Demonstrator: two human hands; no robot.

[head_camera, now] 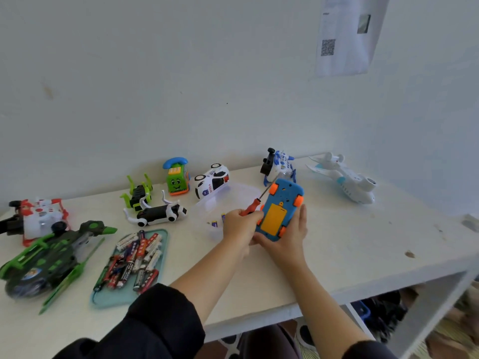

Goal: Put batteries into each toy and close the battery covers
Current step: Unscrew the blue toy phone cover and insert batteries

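Blue toy car [281,211] is flipped underside-up, tilted, held above the white table [337,242]; orange battery cover [274,219] sits closed on it. Right hand [287,238] cradles the car from below and the right side, fingers [302,216] wrapped along its edge. Left hand [239,225], just left of the car, has its fingers curled tight around the red-handled screwdriver [255,203], shaft angled up past the car's front wheel. Clear plastic box [223,203] lies behind the left hand. Tray of batteries [134,257] sits well left of the car; other toys line the wall behind.
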